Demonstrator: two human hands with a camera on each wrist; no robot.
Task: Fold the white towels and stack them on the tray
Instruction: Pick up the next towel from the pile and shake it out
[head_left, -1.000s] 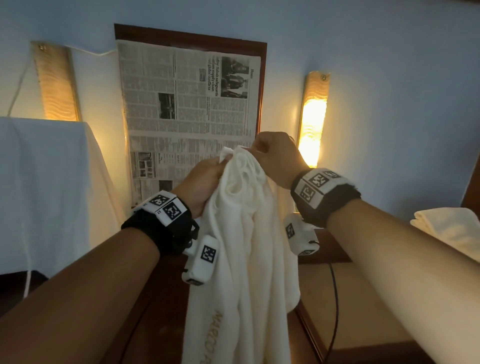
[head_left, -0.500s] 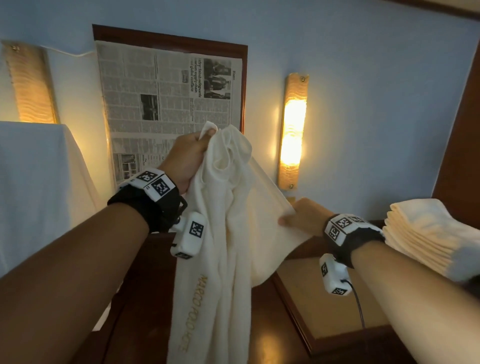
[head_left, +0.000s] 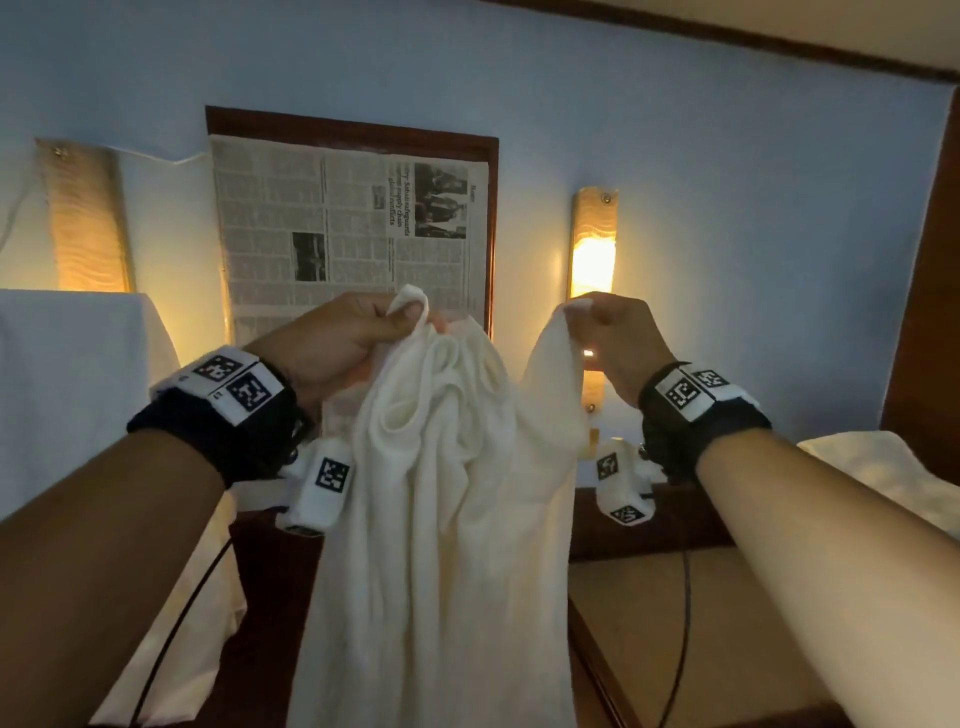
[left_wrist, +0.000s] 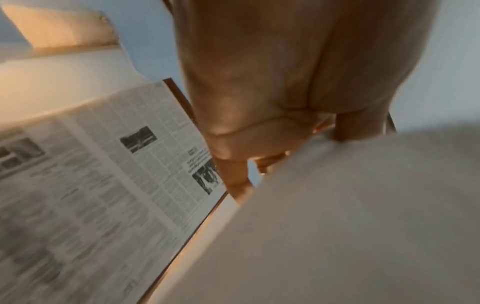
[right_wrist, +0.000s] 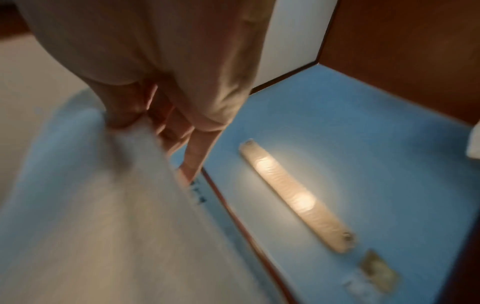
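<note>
A white towel (head_left: 447, 519) hangs in front of me, held up by its top edge. My left hand (head_left: 363, 332) pinches one top corner between thumb and fingers. My right hand (head_left: 602, 327) pinches the other top corner, a hand's width to the right. The cloth sags in folds between them. In the left wrist view the towel (left_wrist: 350, 216) fills the lower right under the fingers (left_wrist: 239, 181). The right wrist view shows the towel (right_wrist: 103, 216) drawn from the pinching fingers (right_wrist: 192, 162). The tray (head_left: 727, 649) lies at the lower right. Folded white towels (head_left: 893, 478) sit at the right edge.
A framed newspaper (head_left: 353, 234) hangs on the blue wall between two lit wall lamps (head_left: 592, 249). A white-draped shape (head_left: 72, 395) stands at the left. Dark wood furniture (head_left: 270, 597) lies below the towel, and a black cable (head_left: 680, 639) crosses the tray.
My right hand, which was lower on the towel's side edge half a second ago, has come up level with the left, pinching a top corner. The towel now spreads between both hands.
</note>
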